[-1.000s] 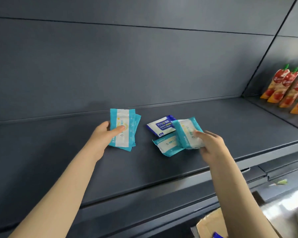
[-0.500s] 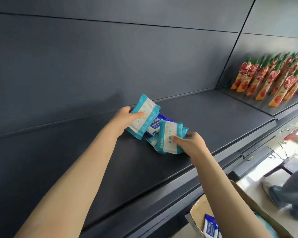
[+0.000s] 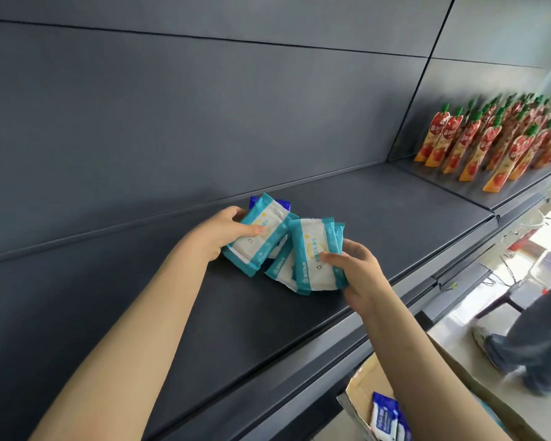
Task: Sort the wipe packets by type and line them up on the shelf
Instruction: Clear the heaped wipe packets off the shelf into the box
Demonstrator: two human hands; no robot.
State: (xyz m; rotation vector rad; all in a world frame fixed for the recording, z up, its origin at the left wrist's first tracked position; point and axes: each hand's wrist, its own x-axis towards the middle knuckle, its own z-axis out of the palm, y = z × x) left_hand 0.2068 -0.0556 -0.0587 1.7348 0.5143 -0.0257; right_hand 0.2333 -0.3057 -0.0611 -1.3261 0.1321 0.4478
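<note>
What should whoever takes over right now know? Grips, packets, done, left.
Left grip holds a teal packet tilted over the shelf, thumb on its face.
Right grip holds a small stack of teal packets beside it.
A loose teal packet lies on the shelf between them, partly covered; a dark blue packet sits behind the left one.
More blue packets are in the cardboard box below.
Done: teal ones gathered; no row yet.
Left: line up teal, then blue separately; empty the box.
</note>
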